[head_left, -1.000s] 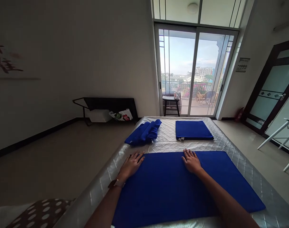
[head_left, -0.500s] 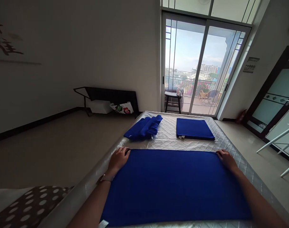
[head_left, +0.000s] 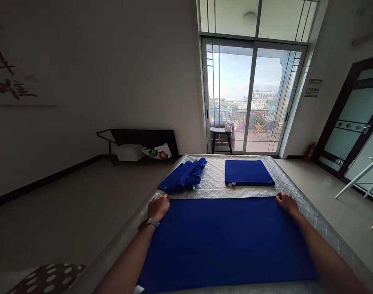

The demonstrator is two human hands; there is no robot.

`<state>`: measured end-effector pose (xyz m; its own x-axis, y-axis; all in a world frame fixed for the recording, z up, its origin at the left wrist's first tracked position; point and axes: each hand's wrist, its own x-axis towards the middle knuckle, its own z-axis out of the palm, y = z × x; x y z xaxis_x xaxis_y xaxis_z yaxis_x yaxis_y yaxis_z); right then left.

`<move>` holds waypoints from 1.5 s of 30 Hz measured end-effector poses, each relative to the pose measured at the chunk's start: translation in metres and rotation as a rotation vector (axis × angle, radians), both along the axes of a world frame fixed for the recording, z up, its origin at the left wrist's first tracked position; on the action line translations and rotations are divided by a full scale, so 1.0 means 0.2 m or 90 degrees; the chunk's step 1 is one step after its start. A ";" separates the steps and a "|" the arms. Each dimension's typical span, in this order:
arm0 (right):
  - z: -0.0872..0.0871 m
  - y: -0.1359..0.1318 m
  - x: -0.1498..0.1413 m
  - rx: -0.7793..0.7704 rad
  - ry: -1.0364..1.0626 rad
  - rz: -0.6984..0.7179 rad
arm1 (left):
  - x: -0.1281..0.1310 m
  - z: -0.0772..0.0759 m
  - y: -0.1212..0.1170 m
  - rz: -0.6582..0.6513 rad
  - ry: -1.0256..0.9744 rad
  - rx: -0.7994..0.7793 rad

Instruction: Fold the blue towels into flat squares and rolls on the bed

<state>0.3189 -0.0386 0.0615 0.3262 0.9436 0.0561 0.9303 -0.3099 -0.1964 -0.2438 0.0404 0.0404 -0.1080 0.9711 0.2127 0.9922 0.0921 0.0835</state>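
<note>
A large blue towel (head_left: 226, 241) lies spread flat across the near part of a quilted mattress (head_left: 214, 179). My left hand (head_left: 158, 207) is closed on the towel's far left corner. My right hand (head_left: 286, 203) is closed on its far right corner. Both arms reach forward along the towel's sides. Beyond it, a loosely bunched blue towel (head_left: 183, 175) lies at the left and a neatly folded blue towel (head_left: 247, 172) lies at the right.
A sliding glass door (head_left: 250, 98) to a balcony stands past the mattress, with a dark stool (head_left: 220, 136) before it. A low black rack (head_left: 140, 141) leans at the left wall. A spotted cushion (head_left: 48, 278) shows at bottom left, white frame legs (head_left: 360, 179) at right.
My hands slid from the middle of the towel's far edge out to its two far corners and closed on them. The view tilted slightly.
</note>
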 end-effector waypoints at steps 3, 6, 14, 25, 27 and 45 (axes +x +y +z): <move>0.00 0.01 -0.02 -0.009 -0.054 -0.005 | 0.01 -0.01 0.00 0.002 0.001 0.030; 0.00 0.00 -0.07 0.015 -0.123 -0.026 | 0.02 -0.02 -0.02 -0.047 0.015 0.091; -0.04 -0.01 -0.78 0.051 -0.034 0.214 | 0.09 -0.11 -0.09 -0.125 -0.063 -0.028; -0.12 -0.07 -0.65 -0.100 -0.007 0.174 | 0.07 -0.18 -0.11 -0.124 -0.056 -0.053; -0.12 -0.09 -0.41 -0.097 -0.036 0.092 | 0.07 -0.18 -0.11 -0.120 -0.067 -0.053; -0.05 -0.04 -0.57 0.004 -0.106 0.087 | 0.10 -0.17 -0.10 -0.091 -0.063 -0.056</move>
